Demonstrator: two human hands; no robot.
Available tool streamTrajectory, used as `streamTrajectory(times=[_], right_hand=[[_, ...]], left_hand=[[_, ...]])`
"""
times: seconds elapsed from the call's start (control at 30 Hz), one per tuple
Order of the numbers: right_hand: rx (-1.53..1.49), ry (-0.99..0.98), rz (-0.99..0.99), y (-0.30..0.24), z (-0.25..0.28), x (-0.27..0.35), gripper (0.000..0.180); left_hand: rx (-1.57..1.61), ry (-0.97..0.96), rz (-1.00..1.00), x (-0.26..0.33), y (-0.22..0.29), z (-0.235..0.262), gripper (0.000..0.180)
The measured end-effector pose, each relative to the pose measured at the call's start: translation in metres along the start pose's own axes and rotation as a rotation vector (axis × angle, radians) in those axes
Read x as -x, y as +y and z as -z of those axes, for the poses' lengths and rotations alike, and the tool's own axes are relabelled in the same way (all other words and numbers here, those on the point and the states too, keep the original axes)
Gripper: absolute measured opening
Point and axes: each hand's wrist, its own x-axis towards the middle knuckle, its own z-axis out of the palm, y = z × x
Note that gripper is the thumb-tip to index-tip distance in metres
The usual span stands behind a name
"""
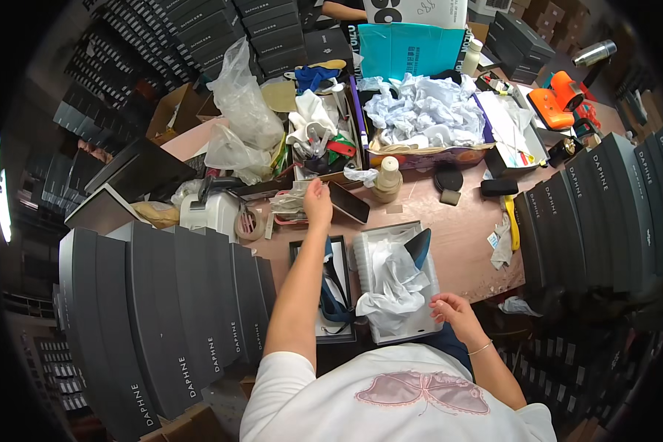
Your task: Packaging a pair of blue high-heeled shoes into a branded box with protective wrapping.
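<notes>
My left hand (317, 204) reaches to the far side of the table, beside a pile of small clear packets (290, 202) in a pink tray. Its fingers are drawn together; what they hold, if anything, is hidden. My right hand (455, 314) is at the near right edge of a white box (423, 324), fingers loosely curved and apart, holding nothing. Inside that box, crumpled white tissue paper (394, 283) partly covers a dark blue shoe (418, 247). Left of it, partly behind my left forearm, a dark open box (346, 333) holds another blue shoe (334, 303).
Stacks of dark shoeboxes rise on the left (155, 309) and right (604, 214). Along the back are a carton of crumpled paper (423, 110), a bottle (387, 181) and a dark phone-like slab (348, 202). A yellow-handled tool (513, 225) lies at right, an orange device (556, 103) beyond.
</notes>
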Motion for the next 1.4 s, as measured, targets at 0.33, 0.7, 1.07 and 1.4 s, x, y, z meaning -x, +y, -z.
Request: streamTrajectory(times=[0.33,0.7,1.07,1.4], right_hand=[[-0.031,0.036,-0.011,-0.007,0.012,-0.007,0.024],[-0.096,0.067,-0.015,0.004,0.027,-0.018,0.023],[-0.057,0.007,-0.031,-0.006,0.009,-0.025,0.023],[-0.026,0.085,-0.024,0.0,0.019,-0.021,0.028]], left_hand=[[-1.561,-0.681,-0.902,0.006,0.04,-0.001,0.052],[-1.72,-0.693,-0.649,0.016,0.083,-0.018,0.064],[-1.302,-0.221,-0.324,-0.044,0.102,-0.007,0.073],[-1.101,-0.275,-0.648,-0.023,0.084,-0.009,0.055]])
